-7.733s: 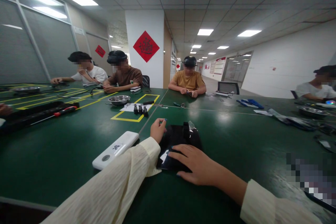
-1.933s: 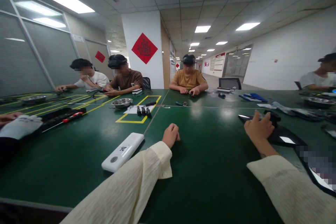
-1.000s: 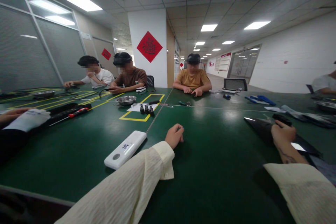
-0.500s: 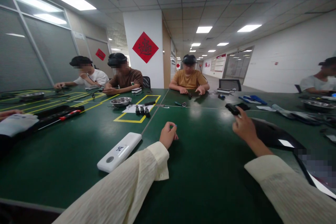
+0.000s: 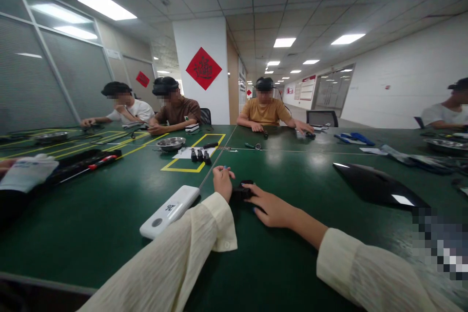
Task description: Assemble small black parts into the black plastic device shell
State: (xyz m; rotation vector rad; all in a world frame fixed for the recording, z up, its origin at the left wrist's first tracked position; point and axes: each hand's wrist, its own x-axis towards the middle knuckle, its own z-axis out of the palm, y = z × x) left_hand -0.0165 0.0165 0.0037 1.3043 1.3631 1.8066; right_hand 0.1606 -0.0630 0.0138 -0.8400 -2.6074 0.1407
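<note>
My right hand [image 5: 275,208] reaches in low over the table, its fingers on a small black block-like object [image 5: 241,192] whose exact kind I cannot make out. Right beside that object is my left hand [image 5: 222,183], fingers curled in; whatever they may hold is hidden. A white oblong device marked 26 [image 5: 170,212] lies on the green table [image 5: 285,263] to the left of my left hand. Beyond my hands several short black cylindrical parts [image 5: 200,156] stand by a white sheet [image 5: 184,152], inside a yellow tape outline [image 5: 183,170].
A metal bowl [image 5: 171,144] stands behind the sheet. On the right lies a glossy black panel [image 5: 376,186], with blue-handled tools [image 5: 354,139] farther back. A red screwdriver [image 5: 104,162] rests at left. Several people sit around the table, including a person opposite [image 5: 265,109].
My right hand has swung left with the black object, bringing it from the right side to beside my left hand. My left hand has shifted slightly left. The person opposite has stretched one hand sideways.
</note>
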